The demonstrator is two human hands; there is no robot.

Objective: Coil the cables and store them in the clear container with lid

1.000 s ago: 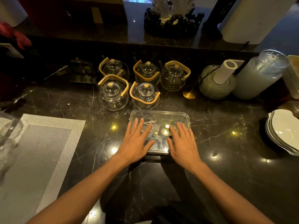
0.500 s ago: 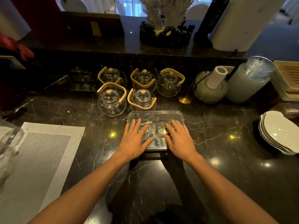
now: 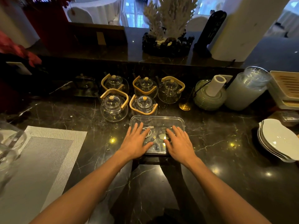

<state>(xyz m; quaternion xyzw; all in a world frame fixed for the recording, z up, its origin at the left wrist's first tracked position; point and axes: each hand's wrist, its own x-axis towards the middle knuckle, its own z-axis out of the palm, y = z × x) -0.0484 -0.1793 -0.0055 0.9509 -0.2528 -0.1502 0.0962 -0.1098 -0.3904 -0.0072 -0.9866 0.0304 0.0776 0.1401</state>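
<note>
1. Placemat (image 3: 40, 159), grey woven, lies at the far left of the dark marble counter (image 3: 218, 151), well apart from the work; no task item rests on it.

2. Left hand (image 3: 135, 143) lies flat, palm down, fingers spread, on the left half of the lid (image 3: 157, 121). It grips nothing; it presses.

3. Clear container (image 3: 183, 126) sits directly ahead of the person, between the two forearms and just in front of the glass teapots (image 3: 114, 107). Its long axis runs left to right across the body, so each hand covers one end of that axis.

4. Cables (image 3: 148, 132) are visible through the lid as pale coils inside the container, between the two hands. Their number cannot be told through the glare.

5. Right hand (image 3: 179, 141) mirrors the left: open, flat, fingers spread, on the right half of the lid, holding nothing.

6. Judgement: both hands are equally near, one per end. Storage appears done and the step in hand is seating the lid. Even downward pressure at both ends suits the crosswise layout. Whether the edge latches are engaged cannot be determined.

7. White plates (image 3: 278, 141), stacked at far right, stand well clear.
</note>
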